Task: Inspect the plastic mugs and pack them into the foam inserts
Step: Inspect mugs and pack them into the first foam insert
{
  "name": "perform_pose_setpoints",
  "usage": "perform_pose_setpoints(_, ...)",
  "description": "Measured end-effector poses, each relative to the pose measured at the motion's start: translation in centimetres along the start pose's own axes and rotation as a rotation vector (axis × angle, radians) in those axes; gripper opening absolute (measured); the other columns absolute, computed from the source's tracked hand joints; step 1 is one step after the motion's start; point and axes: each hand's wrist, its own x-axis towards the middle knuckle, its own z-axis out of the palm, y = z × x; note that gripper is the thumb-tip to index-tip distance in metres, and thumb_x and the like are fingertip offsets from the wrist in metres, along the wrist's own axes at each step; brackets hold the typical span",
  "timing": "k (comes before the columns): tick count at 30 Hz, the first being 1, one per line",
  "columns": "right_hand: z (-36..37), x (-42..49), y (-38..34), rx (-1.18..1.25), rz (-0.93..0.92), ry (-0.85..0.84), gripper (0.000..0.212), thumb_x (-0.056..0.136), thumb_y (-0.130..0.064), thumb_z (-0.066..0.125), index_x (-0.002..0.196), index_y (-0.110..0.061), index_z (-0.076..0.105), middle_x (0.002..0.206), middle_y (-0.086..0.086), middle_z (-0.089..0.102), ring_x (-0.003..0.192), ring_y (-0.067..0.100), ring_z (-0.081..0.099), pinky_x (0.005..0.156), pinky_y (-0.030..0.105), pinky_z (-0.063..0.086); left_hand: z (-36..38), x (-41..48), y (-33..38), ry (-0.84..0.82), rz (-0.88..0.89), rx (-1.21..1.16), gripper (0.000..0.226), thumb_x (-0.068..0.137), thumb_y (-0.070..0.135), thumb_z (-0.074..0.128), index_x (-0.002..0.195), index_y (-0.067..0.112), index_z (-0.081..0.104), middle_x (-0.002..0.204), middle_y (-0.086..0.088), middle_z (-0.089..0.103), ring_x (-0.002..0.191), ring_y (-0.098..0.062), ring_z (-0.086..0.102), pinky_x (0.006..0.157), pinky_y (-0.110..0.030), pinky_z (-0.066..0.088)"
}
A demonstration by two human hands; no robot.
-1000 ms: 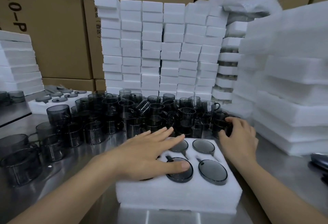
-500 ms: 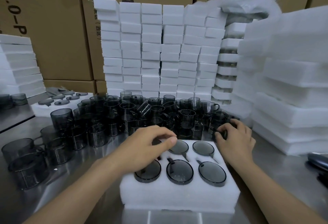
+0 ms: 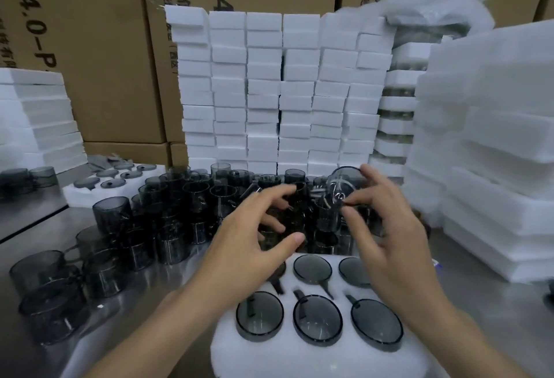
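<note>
— Where are the mugs found?
— At least five smoky grey packed mugs are seen sunk in the white foam insert, with handles slotted into notches. Loose mugs are crowded upright behind it.
— And the inspected one?
— A raised mug is held tilted, blurred, by the right hand.

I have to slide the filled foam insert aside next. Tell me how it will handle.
Probably light: the foam insert is white foam and the mugs are smoky plastic. It looks thick, so likely fairly stiff. The mugs sit sunk in pockets, so they should stay put.
</note>
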Motion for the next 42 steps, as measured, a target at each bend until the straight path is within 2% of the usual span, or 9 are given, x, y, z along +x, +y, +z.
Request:
perform_pose_setpoints(2, 0.6, -0.5, -0.4, -0.009, -0.15, -0.076, 0.01, 0.104, -0.021, 0.064, 0.109, -0.03, 0.064, 0.156, -0.005, 0.051, 0.149, -0.001, 0.042, 0.111, 0.01, 0.035, -0.3, 0.2, 0.4, 0.053, 0.076, 0.0, 0.069, 0.086, 0.051, 0.079, 0.147, 0.061, 0.048, 0.134, 0.026, 0.058, 0.113, -0.003, 0.068, 0.081, -0.024, 0.055)
perform_pose_setpoints(5, 1.0, -1.2, -0.5, -0.05, -0.284, -0.164, 0.006, 0.106, -0.02, 0.066, 0.111, -0.019, 0.069, 0.157, 0.0, 0.052, 0.148, 0.012, 0.048, 0.117, 0.026, 0.041, -0.5, 0.0, 0.8, 0.067, 0.151, 0.052, 0.068, 0.086, 0.044, 0.084, 0.146, 0.052, 0.054, 0.134, 0.026, 0.058, 0.117, -0.004, 0.064, 0.082, -0.023, 0.057)
perform_pose_setpoints(9, 1.0, -1.3, -0.5, -0.038, -0.343, -0.116, 0.01, 0.103, -0.019, 0.072, 0.112, -0.015, 0.072, 0.155, -0.002, 0.054, 0.142, 0.014, 0.054, 0.114, 0.032, 0.047, -0.5, -0.3, 1.6, 0.14, 0.236, 0.084, 0.061, 0.087, 0.033, 0.084, 0.144, 0.035, 0.062, 0.128, 0.019, 0.064, 0.113, -0.011, 0.067, 0.085, -0.019, 0.051)
perform_pose_setpoints(16, 0.9, -1.3, -0.8, 0.072, -0.239, -0.018, 0.063, 0.096, -0.034, 0.078, 0.149, -0.043, 0.045, 0.142, -0.02, 0.059, 0.134, 0.014, 0.06, 0.11, 0.028, 0.048, -0.8, -0.3, 2.2, 0.283, 0.349, 0.094, 0.054, 0.092, 0.037, 0.083, 0.142, 0.025, 0.066, 0.129, 0.014, 0.067, 0.115, -0.011, 0.065, 0.083, -0.015, 0.047)
perform_pose_setpoints(24, 1.0, -1.4, -0.7, 0.029, -0.202, -0.066, 0.064, 0.097, -0.025, 0.077, 0.152, -0.036, 0.046, 0.146, -0.022, 0.057, 0.137, 0.013, 0.057, 0.109, 0.033, 0.049, -0.8, -0.3, 2.7, 0.314, 0.331, 0.008, 0.06, 0.091, 0.024, 0.086, 0.147, 0.022, 0.063, 0.141, 0.013, 0.065, 0.13, -0.014, 0.063, 0.076, -0.028, 0.059)
perform_pose_setpoints(28, 1.1, -1.5, -0.5, 0.04, -0.203, -0.056, 0.07, 0.094, -0.024, 0.078, 0.152, -0.04, 0.044, 0.146, -0.022, 0.057, 0.137, 0.015, 0.058, 0.107, 0.031, 0.05, -0.4, -0.5, 2.8, 0.276, 0.246, -0.123, 0.064, 0.09, 0.025, 0.087, 0.148, 0.03, 0.062, 0.136, 0.017, 0.069, 0.13, -0.016, 0.065, 0.075, -0.026, 0.061)
perform_pose_setpoints(34, 0.8, -1.5, -1.0, 0.03, -0.216, -0.063, 0.076, 0.09, -0.032, 0.079, 0.155, -0.038, 0.041, 0.141, -0.023, 0.055, 0.134, 0.011, 0.057, 0.107, 0.024, 0.047, -0.8, -0.1, 4.2, -0.026, -0.22, -0.796, 0.056, 0.089, 0.055, 0.07, 0.141, 0.035, 0.068, 0.119, -0.007, 0.08, 0.101, -0.017, 0.075, 0.072, -0.027, 0.056)
perform_pose_setpoints(38, 0.6, -1.3, -1.1, -0.028, -0.224, -0.061, 0.076, 0.09, -0.038, 0.08, 0.157, -0.027, 0.047, 0.14, -0.015, 0.055, 0.134, 0.011, 0.054, 0.108, 0.024, 0.046, -0.5, 0.1, 4.3, -0.141, -0.353, -0.938, 0.051, 0.089, 0.068, 0.063, 0.124, 0.035, 0.079, 0.115, -0.012, 0.081, 0.104, -0.02, 0.077, 0.083, -0.033, 0.054)
perform_pose_setpoints(42, 0.6, -1.4, -1.2, -0.056, -0.197, -0.088, 0.076, 0.09, -0.04, 0.08, 0.158, -0.027, 0.049, 0.14, -0.013, 0.054, 0.134, 0.011, 0.055, 0.11, 0.018, 0.041, -0.6, 0.2, 4.1, -0.15, -0.454, -0.994, 0.052, 0.086, 0.073, 0.064, 0.116, 0.034, 0.083, 0.106, -0.012, 0.082, 0.092, -0.014, 0.077, 0.078, -0.029, 0.055)
